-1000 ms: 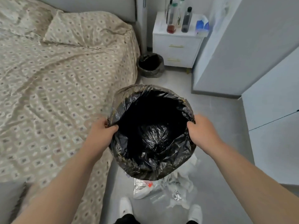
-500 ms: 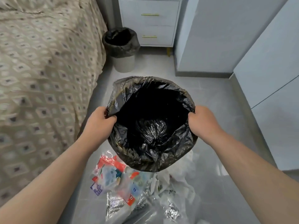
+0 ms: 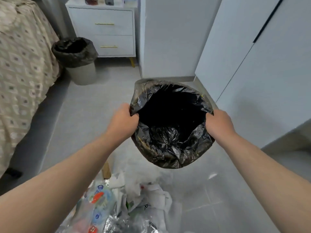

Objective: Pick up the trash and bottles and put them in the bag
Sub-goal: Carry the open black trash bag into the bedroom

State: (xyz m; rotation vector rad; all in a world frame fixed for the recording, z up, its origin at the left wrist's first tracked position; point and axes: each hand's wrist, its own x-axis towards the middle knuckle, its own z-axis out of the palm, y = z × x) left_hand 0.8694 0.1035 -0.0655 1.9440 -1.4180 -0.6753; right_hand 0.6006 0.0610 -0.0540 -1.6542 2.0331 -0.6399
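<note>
A black plastic bag (image 3: 170, 148) hangs open in the air in front of me, its mouth stretched wide. My left hand (image 3: 122, 121) grips the left side of its rim and my right hand (image 3: 218, 123) grips the right side. Below the bag, on the grey floor, lies a pile of trash (image 3: 127, 202): white crumpled paper, clear plastic wrappers with red and blue print, and silver foil. Bottles (image 3: 99, 0) stand on the white nightstand (image 3: 107, 29) at the back, cut off by the frame's top edge.
A bin lined with a black bag (image 3: 75, 56) stands beside the nightstand, against the bed (image 3: 20, 64) on the left. White cabinet doors (image 3: 260, 64) run along the right. A small white scrap (image 3: 212, 175) lies on the floor to the right of the pile.
The view has shifted, so the bag now sits further right and the nightstand with bottles shows again. Both hands keep their grip on the bag's rim. More of the trash pile is visible.
</note>
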